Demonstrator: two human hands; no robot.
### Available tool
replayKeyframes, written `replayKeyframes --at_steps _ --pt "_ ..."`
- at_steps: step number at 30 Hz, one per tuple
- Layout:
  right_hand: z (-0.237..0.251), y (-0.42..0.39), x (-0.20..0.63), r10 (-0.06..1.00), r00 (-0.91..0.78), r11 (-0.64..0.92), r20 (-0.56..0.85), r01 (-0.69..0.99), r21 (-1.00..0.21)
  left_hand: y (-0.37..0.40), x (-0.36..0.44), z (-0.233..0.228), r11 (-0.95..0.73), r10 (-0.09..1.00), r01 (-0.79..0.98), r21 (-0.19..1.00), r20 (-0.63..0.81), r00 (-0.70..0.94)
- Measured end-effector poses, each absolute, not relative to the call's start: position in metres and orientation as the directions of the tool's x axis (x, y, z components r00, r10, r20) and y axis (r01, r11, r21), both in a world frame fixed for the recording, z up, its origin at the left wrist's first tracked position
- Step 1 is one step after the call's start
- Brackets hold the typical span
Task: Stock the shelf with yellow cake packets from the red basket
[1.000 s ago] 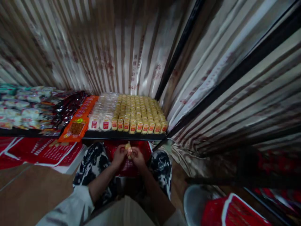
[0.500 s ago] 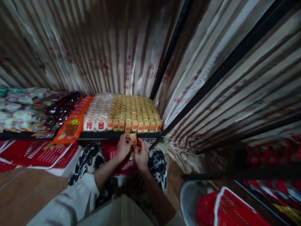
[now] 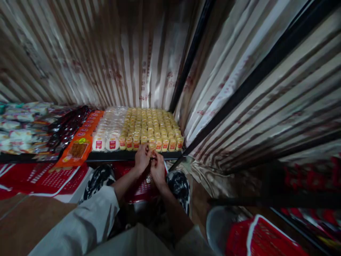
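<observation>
My left hand (image 3: 142, 157) and my right hand (image 3: 158, 169) meet at the shelf's front edge, fingertips pinched close together. Between them is a small yellow wrapped snack (image 3: 151, 143), partly covered by the fingers, so its exact hold is hard to see. Directly behind stand packed rows of matching yellow wrapped snacks (image 3: 160, 131), red labels facing me. To their left are round white wrapped snacks (image 3: 112, 142) in clear plastic. A red perforated basket (image 3: 138, 190) sits below my hands, between my knees, with a small shiny item (image 3: 148, 178) over it.
An orange snack bag (image 3: 81, 142) hangs over the shelf edge (image 3: 103, 156). Dark shiny packets (image 3: 69, 128) and white packets (image 3: 20, 137) lie further left. A black pole (image 3: 221, 122) slants at right. Red bags (image 3: 274, 236) and a grey tub (image 3: 220, 227) stand lower right.
Both hands have moved slightly up toward the front row with the small snack. My fingertips are closer together, and the snack shows less clearly against the row.
</observation>
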State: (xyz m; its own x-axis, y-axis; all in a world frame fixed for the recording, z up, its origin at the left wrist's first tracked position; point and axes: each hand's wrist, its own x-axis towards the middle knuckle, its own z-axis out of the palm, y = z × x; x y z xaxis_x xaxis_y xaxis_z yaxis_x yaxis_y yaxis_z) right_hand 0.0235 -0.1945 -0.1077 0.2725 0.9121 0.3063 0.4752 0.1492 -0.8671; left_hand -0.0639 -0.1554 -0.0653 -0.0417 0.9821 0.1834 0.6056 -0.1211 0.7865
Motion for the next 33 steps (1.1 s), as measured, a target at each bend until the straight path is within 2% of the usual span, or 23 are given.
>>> replayKeyframes --at_steps 7,11,18,24,33 --pt "-0.112 -0.188 0.019 0.889 0.275 0.193 0.366 0.500 -0.844 -0.154 -0.067 -0.072 -0.173 0.975 0.562 0.809 0.222 -0.020" --pt "-0.117 -0.187 0.017 0.889 0.289 0.178 0.355 0.496 -0.850 -0.165 -0.072 -0.079 -0.263 0.956 0.586 0.766 0.288 0.053" --pt "-0.123 -0.183 0.019 0.904 0.278 0.156 0.324 0.492 -0.857 -0.171 -0.074 -0.094 -0.271 0.963 0.601 0.752 0.214 0.166" --pt "-0.124 -0.182 0.021 0.911 0.234 0.182 0.340 0.512 -0.840 -0.168 -0.074 -0.102 -0.269 0.963 0.577 0.772 0.212 0.165" --pt "-0.123 -0.179 0.014 0.898 0.279 0.182 0.340 0.466 -0.866 -0.162 -0.077 -0.097 -0.291 0.957 0.626 0.723 0.222 0.188"
